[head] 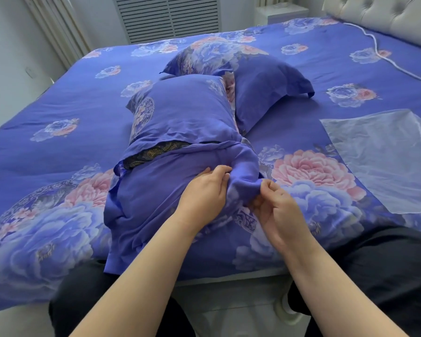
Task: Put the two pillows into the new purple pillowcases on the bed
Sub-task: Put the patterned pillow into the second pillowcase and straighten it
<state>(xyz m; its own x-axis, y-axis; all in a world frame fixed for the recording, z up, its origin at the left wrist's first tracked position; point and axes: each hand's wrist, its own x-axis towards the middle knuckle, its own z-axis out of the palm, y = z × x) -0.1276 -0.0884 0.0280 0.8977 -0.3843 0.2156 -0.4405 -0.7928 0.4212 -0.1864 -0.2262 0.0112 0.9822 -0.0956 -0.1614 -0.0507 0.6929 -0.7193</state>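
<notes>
Gripping pillowcase [156,203] corner | both hands' fingers [219,172] pinch it (bunched)

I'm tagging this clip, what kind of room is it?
Most likely a home bedroom: a large bed under a purple floral cover, a tufted headboard, and two pillows in purple cases lying on it.

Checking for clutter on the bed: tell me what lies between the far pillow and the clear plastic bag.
In the head view, only bare floral bedsheet lies between the far pillow and the plastic bag.
</notes>
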